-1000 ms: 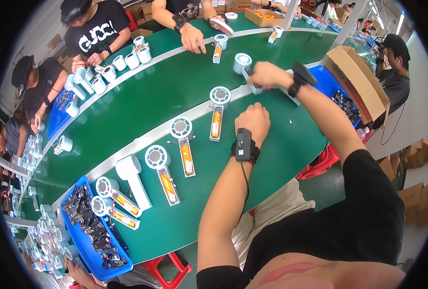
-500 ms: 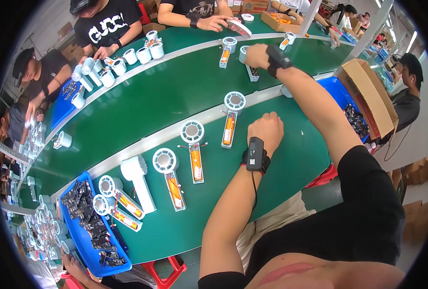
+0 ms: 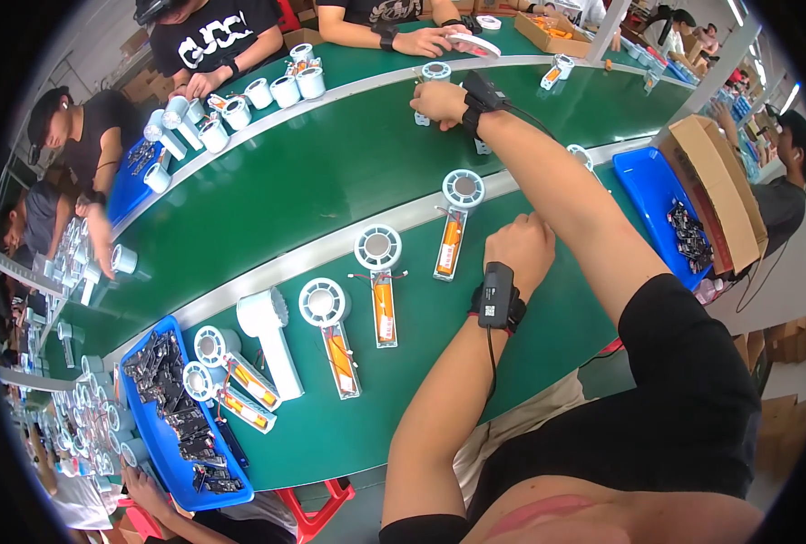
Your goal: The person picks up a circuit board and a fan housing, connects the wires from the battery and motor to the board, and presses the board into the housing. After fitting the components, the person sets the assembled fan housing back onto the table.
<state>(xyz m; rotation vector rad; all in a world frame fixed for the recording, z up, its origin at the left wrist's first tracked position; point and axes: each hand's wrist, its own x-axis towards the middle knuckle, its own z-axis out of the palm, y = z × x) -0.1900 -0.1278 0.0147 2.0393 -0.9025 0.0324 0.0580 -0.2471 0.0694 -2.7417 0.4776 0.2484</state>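
Note:
My right hand [image 3: 439, 102] reaches across the green conveyor, its fingers curled over the handle of a pale handheld fan body [image 3: 435, 71]. The round head shows beyond the hand. Below my right wrist lies another fan part [image 3: 482, 146], mostly covered. My left hand [image 3: 519, 248] rests closed on the near table, back up; its fingertips are hidden. Beside it lies a fan body [image 3: 464, 189] with an orange battery in its open handle. More such bodies [image 3: 378, 246] [image 3: 322, 302] lie to the left, along with a closed white one [image 3: 263, 313].
A blue tray of black circuit boards [image 3: 239, 497] stands at the near left. Another blue tray [image 3: 639, 172] and a cardboard box [image 3: 720, 181] stand at the right. Across the belt, people work beside several white fan bodies [image 3: 285, 91]. A metal rail [image 3: 239, 288] separates table and belt.
My right hand has moved left on the belt onto the handle of a fan body. A fan body beside my right forearm shows more now. My left hand stays closed on the table.

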